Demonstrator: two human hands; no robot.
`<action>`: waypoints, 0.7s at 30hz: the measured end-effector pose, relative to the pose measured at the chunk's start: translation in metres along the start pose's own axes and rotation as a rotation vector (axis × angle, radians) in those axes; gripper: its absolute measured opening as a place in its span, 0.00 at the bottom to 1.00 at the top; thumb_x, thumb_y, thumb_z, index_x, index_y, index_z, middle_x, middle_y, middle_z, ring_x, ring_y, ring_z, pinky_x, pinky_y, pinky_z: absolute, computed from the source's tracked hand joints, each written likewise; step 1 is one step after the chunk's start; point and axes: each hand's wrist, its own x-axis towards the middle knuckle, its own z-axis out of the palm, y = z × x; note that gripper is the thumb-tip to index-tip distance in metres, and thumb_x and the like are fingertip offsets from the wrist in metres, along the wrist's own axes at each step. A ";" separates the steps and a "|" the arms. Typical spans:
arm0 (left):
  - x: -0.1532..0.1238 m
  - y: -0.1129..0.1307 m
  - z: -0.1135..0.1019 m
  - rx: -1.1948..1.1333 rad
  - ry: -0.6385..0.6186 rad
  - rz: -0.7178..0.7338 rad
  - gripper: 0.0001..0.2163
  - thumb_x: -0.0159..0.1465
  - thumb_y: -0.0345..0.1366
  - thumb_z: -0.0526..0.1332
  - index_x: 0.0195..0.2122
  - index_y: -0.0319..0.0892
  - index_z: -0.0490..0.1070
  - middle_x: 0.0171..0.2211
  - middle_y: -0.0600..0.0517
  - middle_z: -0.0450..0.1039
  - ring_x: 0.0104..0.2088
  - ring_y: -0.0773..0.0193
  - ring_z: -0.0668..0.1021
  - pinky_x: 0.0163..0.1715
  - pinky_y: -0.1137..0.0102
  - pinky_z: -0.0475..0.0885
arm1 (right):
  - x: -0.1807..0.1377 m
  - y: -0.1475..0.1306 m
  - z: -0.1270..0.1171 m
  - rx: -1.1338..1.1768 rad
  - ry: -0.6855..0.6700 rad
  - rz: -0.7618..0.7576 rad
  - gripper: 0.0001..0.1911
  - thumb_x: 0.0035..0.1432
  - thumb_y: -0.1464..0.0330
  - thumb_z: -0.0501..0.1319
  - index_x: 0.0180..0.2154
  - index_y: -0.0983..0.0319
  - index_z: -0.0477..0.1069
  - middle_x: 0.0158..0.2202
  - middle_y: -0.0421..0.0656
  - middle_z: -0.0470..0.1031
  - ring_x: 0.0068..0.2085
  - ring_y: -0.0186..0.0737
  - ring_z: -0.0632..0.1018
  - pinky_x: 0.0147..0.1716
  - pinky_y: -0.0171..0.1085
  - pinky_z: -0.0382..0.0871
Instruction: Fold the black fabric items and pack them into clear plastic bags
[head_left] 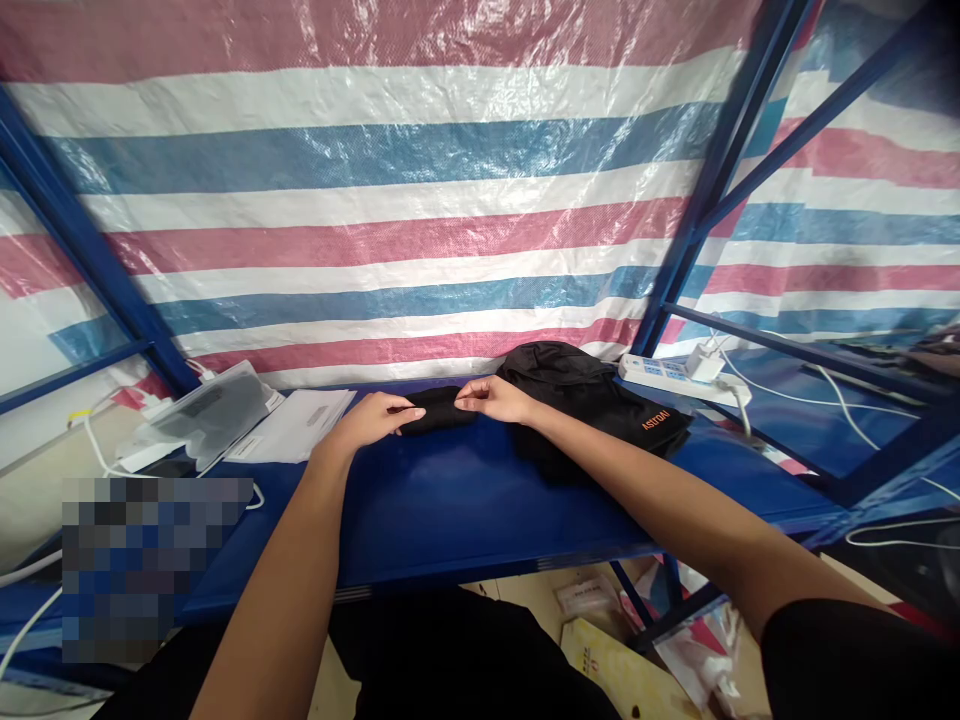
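A small black soft bundle (439, 411), perhaps folded fabric or a pouch, lies near the back of the blue shelf (420, 510). My left hand (375, 418) pinches its left end between thumb and fingers. At its right end, my right hand (491, 399) has thumb and fingertips closed on the upper edge. Just beyond my right hand rests a black fabric bag (559, 375) with orange lettering; my right forearm crosses in front of part of it. What exactly the bundle is cannot be made out.
White papers (296, 425) and a grey translucent pouch (232, 410) lie at the left, among white cables. A white power strip (660, 372) with plugs sits at the right. Blue metal posts (705, 200) frame the shelf, and a striped tarp (390, 220) hangs behind. Boxes (615, 665) lie below.
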 end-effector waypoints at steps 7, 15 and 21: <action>0.008 -0.006 0.007 0.008 0.144 -0.045 0.26 0.67 0.65 0.62 0.38 0.46 0.83 0.46 0.48 0.82 0.44 0.51 0.82 0.44 0.65 0.74 | 0.007 0.007 0.006 -0.021 0.014 0.083 0.25 0.63 0.45 0.69 0.39 0.62 0.84 0.31 0.42 0.81 0.32 0.40 0.77 0.37 0.39 0.72; 0.020 -0.017 0.022 -0.005 0.311 -0.021 0.20 0.68 0.59 0.65 0.41 0.46 0.75 0.37 0.51 0.81 0.40 0.52 0.82 0.40 0.64 0.73 | 0.004 0.002 0.020 -0.488 0.273 -0.335 0.10 0.67 0.74 0.64 0.48 0.61 0.78 0.48 0.49 0.80 0.44 0.44 0.80 0.50 0.43 0.76; 0.025 -0.005 0.024 0.087 0.338 0.340 0.08 0.70 0.36 0.60 0.44 0.48 0.80 0.48 0.48 0.81 0.48 0.54 0.82 0.50 0.60 0.76 | -0.003 -0.008 0.015 -0.634 0.135 -0.408 0.20 0.64 0.83 0.58 0.49 0.61 0.81 0.48 0.48 0.84 0.47 0.47 0.84 0.54 0.44 0.76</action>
